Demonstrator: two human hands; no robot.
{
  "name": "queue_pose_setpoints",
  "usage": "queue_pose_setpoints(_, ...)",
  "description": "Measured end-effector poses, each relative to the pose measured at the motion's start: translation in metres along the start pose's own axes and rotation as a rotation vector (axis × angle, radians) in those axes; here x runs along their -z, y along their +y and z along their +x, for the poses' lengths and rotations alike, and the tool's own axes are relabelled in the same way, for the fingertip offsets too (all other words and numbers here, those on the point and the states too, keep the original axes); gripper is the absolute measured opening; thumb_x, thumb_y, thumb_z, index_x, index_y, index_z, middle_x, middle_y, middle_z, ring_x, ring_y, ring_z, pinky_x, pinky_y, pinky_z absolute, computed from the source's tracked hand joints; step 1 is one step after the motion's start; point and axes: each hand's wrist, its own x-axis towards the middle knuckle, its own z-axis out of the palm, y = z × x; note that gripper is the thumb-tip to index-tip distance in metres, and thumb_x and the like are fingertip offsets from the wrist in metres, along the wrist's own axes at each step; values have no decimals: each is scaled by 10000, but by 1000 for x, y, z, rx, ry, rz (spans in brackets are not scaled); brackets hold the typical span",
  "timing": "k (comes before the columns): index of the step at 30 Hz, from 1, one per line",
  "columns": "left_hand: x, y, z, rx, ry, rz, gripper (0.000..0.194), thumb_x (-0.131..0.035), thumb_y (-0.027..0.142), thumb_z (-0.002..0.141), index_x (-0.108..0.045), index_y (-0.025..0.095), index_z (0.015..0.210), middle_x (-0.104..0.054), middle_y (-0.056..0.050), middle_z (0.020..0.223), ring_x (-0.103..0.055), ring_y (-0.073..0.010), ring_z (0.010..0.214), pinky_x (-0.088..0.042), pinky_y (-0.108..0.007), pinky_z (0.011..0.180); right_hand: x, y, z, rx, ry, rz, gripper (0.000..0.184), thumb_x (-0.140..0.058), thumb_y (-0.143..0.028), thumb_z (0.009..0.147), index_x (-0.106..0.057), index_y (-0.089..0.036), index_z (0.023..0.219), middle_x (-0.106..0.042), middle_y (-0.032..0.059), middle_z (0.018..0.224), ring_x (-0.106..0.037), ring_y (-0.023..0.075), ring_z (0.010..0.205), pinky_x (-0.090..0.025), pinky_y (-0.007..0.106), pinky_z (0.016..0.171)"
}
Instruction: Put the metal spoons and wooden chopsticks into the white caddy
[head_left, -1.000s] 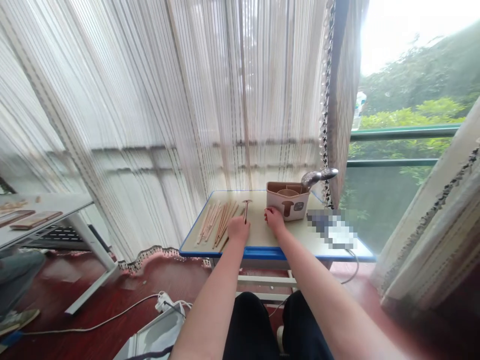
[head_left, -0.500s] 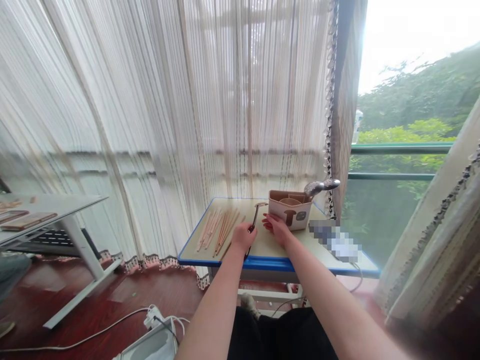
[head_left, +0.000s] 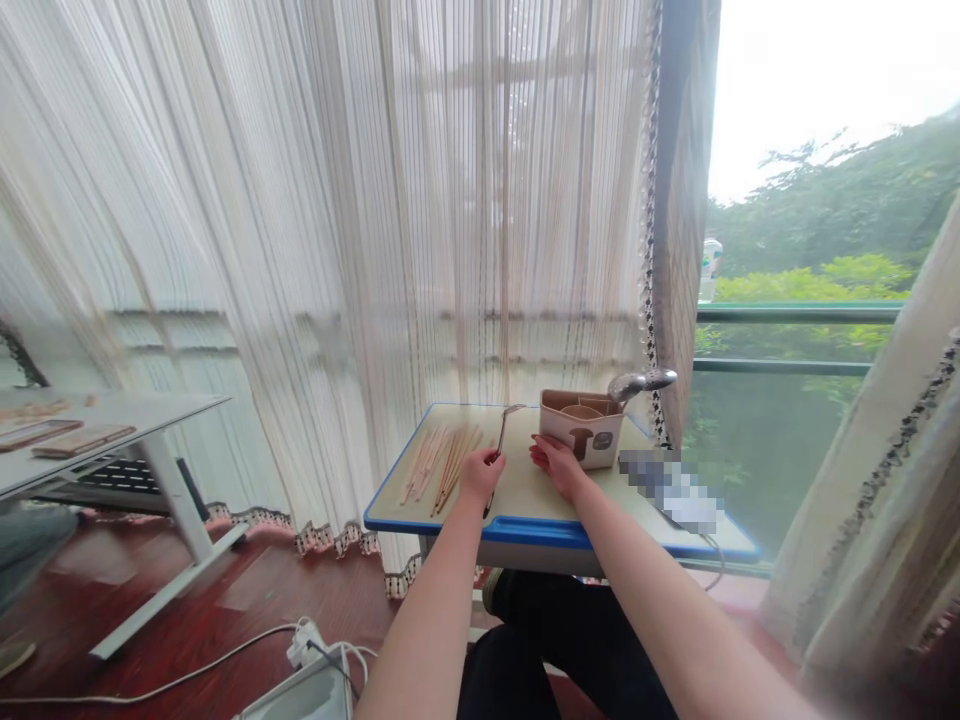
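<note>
My left hand [head_left: 481, 472] is closed round the handle of a thin metal utensil [head_left: 501, 431], lifted off the small blue-edged table [head_left: 517, 527], its head pointing away from me. My right hand [head_left: 553, 460] lies flat on the tabletop with fingers stretched, just in front of a beige divided holder box [head_left: 583, 428] that bears a mushroom picture. A large metal spoon [head_left: 640, 382] sticks out of that box to the right. Several wooden chopsticks [head_left: 442, 457] lie in a loose row left of my left hand.
A blurred flat object [head_left: 670, 484] with a cable lies on the table's right side. Sheer curtains hang behind the table, a window with a green rail at right. A white desk [head_left: 112, 420] stands at left; a power strip [head_left: 309, 632] and cables lie on the red floor.
My left hand has picked the thin utensil up from the tabletop and tilted it. My right hand stays by the box. The camera has shifted slightly.
</note>
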Motion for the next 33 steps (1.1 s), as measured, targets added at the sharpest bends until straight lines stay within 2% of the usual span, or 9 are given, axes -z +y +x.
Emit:
queue_pose_setpoints(9, 0, 0, -1, -7, 78, -27, 261, -577, 329, 761, -706, 129, 868, -692, -66, 790, -610, -156, 733, -461, -282, 721, 4, 4, 1, 40, -69, -76, 282, -656, -356, 708, -676, -141, 889, -658, 58, 743, -590, 122, 643, -484, 235, 631)
queue_pose_setpoints(13, -1, 5, -3, -66, 109, -37, 297, -540, 358, 802, -678, 131, 936, -680, -63, 844, -600, -146, 746, -473, -264, 720, -1, 2, -2, 90, -97, -127, 318, -669, -407, 677, -697, -138, 844, -672, 60, 752, -578, 122, 628, -467, 245, 623)
queue_pose_setpoints(18, -3, 0, -4, -267, 256, -89, 322, -463, 380, 861, -642, 137, 972, -637, -78, 874, -591, -152, 764, -493, -282, 725, -14, -13, -9, 255, -113, -105, 364, -655, -456, 689, -702, -161, 896, -693, 73, 908, -602, 177, 892, -443, 308, 849)
queue_pose_setpoints(20, -4, -2, -5, -353, 298, -75, 309, -472, 372, 860, -639, 135, 967, -620, -76, 843, -585, -160, 750, -493, -301, 718, -23, -28, -15, 318, -113, -70, 401, -635, -475, 706, -683, -174, 968, -684, 73, 982, -591, 187, 962, -427, 331, 895)
queue_pose_setpoints(23, -6, 2, -8, -475, 313, -19, 272, -488, 345, 858, -640, 146, 963, -612, -74, 829, -578, -171, 788, -481, -315, 748, -34, -64, -27, 401, -136, 83, 419, -608, -491, 729, -647, -186, 1014, -663, 76, 1026, -596, 195, 968, -456, 357, 871)
queue_pose_setpoints(26, -10, 18, -12, -543, 313, -24, 265, -487, 328, 862, -642, 150, 980, -611, -72, 829, -570, -156, 762, -478, -291, 717, -36, -106, -42, 427, -237, 177, 322, -607, -471, 737, -629, -202, 914, -655, 38, 951, -606, 165, 914, -479, 339, 851)
queue_pose_setpoints(28, -13, 36, -15, -543, 326, -67, 261, -491, 326, 861, -646, 147, 971, -606, -63, 813, -557, -135, 708, -474, -264, 668, -28, -132, -52, 470, -290, 134, 290, -640, -423, 725, -614, -207, 917, -643, 22, 948, -602, 146, 908, -472, 320, 871)
queue_pose_setpoints(30, -16, 59, -16, -545, 327, -115, 249, -510, 321, 852, -651, 148, 962, -603, -54, 803, -546, -125, 688, -467, -250, 653, -14, -155, -61, 483, -280, 53, 433, -699, -367, 680, -567, -222, 1066, -636, 18, 977, -600, 144, 920, -467, 312, 883)
queue_pose_setpoints(33, -21, 98, -13, -615, 256, -169, 247, -533, 297, 842, -644, 162, 1017, -608, -48, 818, -557, -128, 741, -461, -248, 696, 14, -187, -68, 515, -156, -46, 808, -745, -349, 632, -351, -242, 1330, -633, 25, 1007, -602, 159, 934, -470, 339, 896)
